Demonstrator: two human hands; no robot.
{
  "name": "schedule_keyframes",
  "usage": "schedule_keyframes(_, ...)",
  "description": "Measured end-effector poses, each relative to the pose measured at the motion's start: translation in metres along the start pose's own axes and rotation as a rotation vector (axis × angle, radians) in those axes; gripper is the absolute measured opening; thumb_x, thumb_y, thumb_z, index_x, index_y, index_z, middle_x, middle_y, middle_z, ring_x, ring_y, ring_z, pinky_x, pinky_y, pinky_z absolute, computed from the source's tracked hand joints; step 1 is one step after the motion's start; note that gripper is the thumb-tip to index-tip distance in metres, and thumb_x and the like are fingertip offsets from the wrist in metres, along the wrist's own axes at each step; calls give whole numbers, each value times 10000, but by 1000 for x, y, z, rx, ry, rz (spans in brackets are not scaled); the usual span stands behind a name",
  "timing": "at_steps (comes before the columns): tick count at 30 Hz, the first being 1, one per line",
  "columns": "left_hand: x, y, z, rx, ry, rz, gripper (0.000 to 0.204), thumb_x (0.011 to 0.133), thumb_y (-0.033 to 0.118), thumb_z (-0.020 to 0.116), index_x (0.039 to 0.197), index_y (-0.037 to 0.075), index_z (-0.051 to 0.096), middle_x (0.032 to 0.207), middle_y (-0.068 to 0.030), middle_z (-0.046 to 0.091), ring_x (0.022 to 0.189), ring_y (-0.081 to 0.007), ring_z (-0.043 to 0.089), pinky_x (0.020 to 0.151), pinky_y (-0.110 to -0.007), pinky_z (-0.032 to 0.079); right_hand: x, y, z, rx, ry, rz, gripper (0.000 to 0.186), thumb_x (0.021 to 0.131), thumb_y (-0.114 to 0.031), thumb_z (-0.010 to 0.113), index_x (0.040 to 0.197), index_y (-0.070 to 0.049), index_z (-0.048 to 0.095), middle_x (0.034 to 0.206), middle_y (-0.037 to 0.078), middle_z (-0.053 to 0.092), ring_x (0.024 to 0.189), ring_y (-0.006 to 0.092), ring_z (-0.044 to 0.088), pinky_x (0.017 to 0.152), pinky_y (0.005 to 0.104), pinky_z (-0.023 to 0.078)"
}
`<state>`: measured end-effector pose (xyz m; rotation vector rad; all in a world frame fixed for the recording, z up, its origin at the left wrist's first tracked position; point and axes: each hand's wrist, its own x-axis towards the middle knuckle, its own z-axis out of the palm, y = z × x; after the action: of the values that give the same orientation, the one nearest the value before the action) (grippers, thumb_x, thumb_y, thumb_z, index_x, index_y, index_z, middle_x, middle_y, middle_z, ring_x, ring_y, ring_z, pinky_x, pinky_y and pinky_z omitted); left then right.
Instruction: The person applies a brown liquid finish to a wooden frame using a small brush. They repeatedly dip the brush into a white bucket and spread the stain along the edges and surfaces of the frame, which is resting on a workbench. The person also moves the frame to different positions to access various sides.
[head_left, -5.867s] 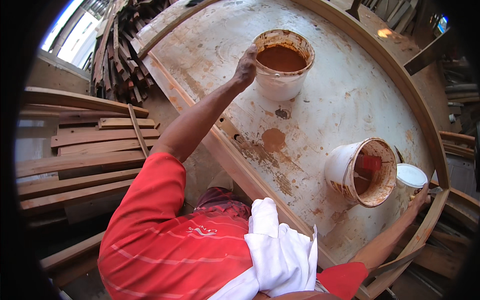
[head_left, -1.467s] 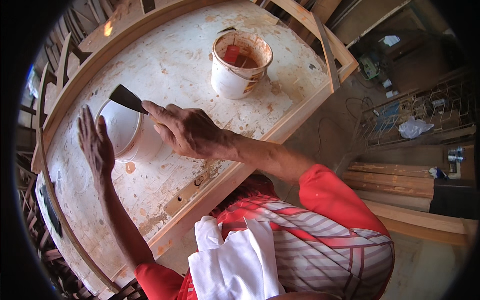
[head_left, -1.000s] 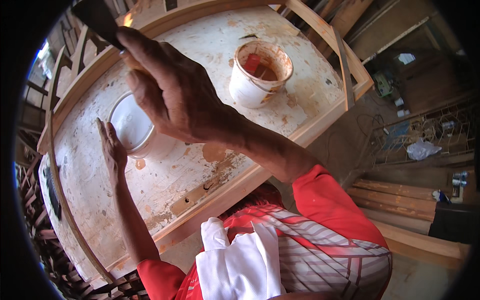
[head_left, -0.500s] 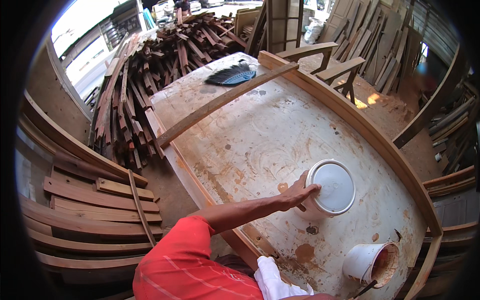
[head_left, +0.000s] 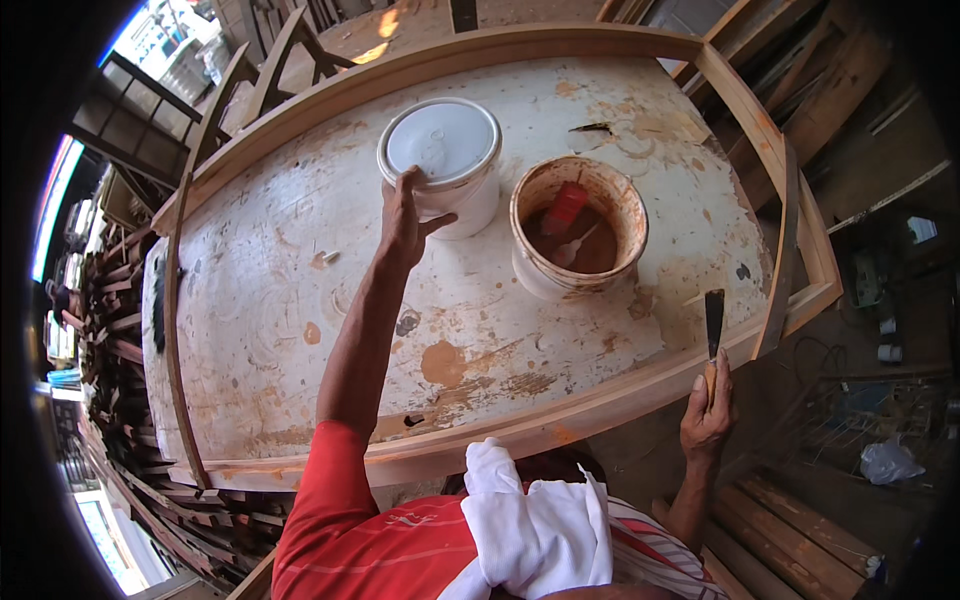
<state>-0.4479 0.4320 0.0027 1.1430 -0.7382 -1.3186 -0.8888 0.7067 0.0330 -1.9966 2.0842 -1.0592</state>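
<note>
A big white-painted tabletop (head_left: 300,330), stained with rusty brown patches and framed by a pale wooden rim, fills the space in front of me, with stacks of timber off to my left and more planks lying low on my right.

My left hand (head_left: 405,215) reaches across the board and rests on the white lidded bucket (head_left: 442,160). My fingers lie up over the near edge of its lid and my thumb spreads out against its side wall, so the hand is spread on the bucket and not closed around it. The lid is on, and I cannot tell what is inside.

Just to the right of that bucket, close beside it, stands an open bucket (head_left: 578,240) whose white wall is smeared all over with brown. Dark reddish-brown paste sits in its bottom, and a red-handled tool (head_left: 565,210) leans inside it with a pale blade or stick lying by it.

My right hand (head_left: 708,420) is off the table's near right edge, fingers wrapped tight around the wooden handle of a putty knife (head_left: 713,325). Its dark blade points up, overlapping the table's wooden rim.

A white cloth (head_left: 535,525) hangs over my red striped shirt.
</note>
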Motion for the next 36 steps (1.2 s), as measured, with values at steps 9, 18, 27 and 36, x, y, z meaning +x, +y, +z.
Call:
schedule_keyframes(9, 141, -25, 117, 48, -269, -9, 844, 1012, 507, 631, 1630, 97, 230, 1637, -265, 276, 1466, -429, 430, 1081, -636, 536, -55, 114, -92, -103, 139, 332, 455, 1112, -108, 478, 1528, 77, 461, 1498, 299, 546, 1383, 399, 560, 1140, 446, 451)
schedule_keyframes(18, 100, 39, 92, 52, -251, 41, 1108, 973, 831, 379, 1648, -29, 197, 1577, -352, 404, 1391, -427, 525, 1155, -523, 464, -110, 278, -55, 160, 533, 606, 429, 1091, -266, 566, 1330, 87, 609, 1100, 288, 695, 965, 436, 691, 871, 458, 585)
schedule_keyframes(27, -162, 108, -65, 160, 380, 471, 1001, 1005, 768, 436, 1697, 121, 111, 1637, -313, 345, 1398, -410, 525, 1157, -530, 456, 2, 284, -81, -9, 378, 427, 400, 1103, -312, 559, 1198, 72, 620, 1025, 275, 679, 873, 385, 643, 788, 480, 534)
schedule_keyframes(36, -371, 83, -173, 1, 1039, 694, 1118, 951, 791, 502, 1693, 65, 89, 1748, -244, 112, 1597, -407, 184, 1262, -559, 196, 18, 332, -96, -248, 380, 31, 281, 1070, -298, 645, 1121, -32, 719, 901, 169, 738, 820, 329, 713, 722, 403, 570)
